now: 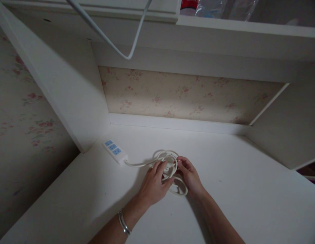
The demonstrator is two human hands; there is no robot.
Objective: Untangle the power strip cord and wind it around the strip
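Note:
A white power strip [113,151] with blue socket faces lies at the left of the white desk. Its cord [181,187] runs to the right into loose loops between my hands. My left hand [155,183], with a silver bracelet at the wrist, curls around the left and near side of the coil. On the coil's right side, my right hand [190,174] pinches the cord between thumb and fingers. The plug [168,166] seems to sit inside the loops, partly hidden by the cord and fingers.
White side panels [71,78] flank the desk [233,179], with flowered wallpaper [182,93] at the back. Above hangs a shelf [243,40] holding clear plastic-wrapped things and a red item. A bent pale rod or cable [129,56] dangles at upper left.

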